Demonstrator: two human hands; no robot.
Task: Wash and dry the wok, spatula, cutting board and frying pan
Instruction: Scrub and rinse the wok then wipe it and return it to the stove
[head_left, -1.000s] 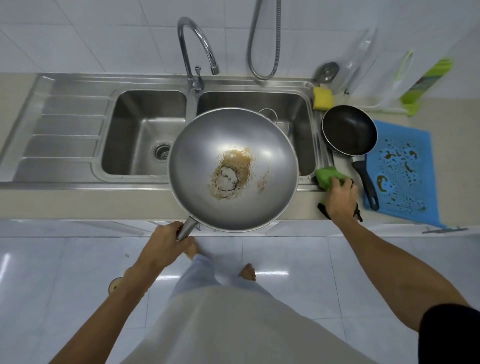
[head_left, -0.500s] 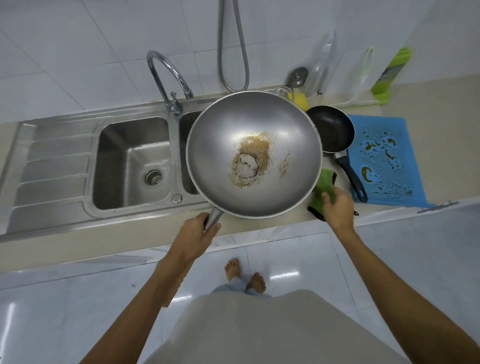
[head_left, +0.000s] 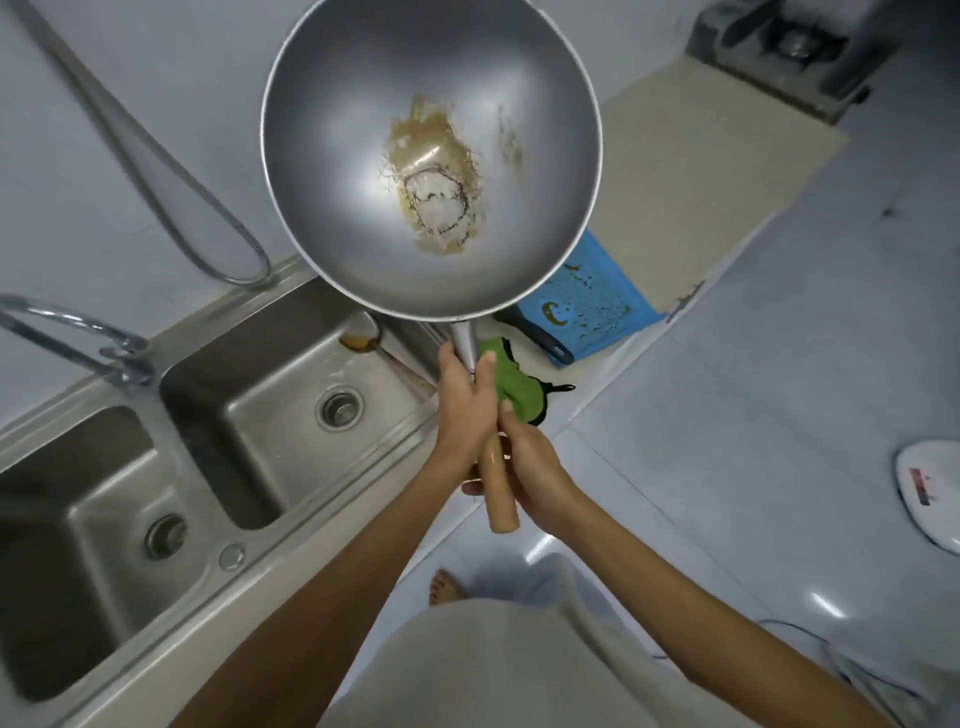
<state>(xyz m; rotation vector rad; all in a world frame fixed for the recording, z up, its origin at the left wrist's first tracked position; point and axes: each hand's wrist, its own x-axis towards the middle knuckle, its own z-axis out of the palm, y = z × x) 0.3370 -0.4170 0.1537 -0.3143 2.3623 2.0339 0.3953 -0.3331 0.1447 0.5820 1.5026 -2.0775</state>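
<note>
We hold the wok (head_left: 363, 156) up in the air above the counter (head_left: 685, 171), just right of the sink (head_left: 270, 364), its bowl facing us with a brown crust at the bottom. Both hands curl round its handle (head_left: 500, 499): the left hand (head_left: 465, 400) grips the metal neck, the right hand (head_left: 535, 473) wraps the wooden part just below, touching the left. A green cloth (head_left: 517, 387) lies on the counter edge behind the hands. The blue board (head_left: 597, 306) lies on the counter, partly hidden by the wok, with a dark pan handle (head_left: 540, 338) across its near corner.
</note>
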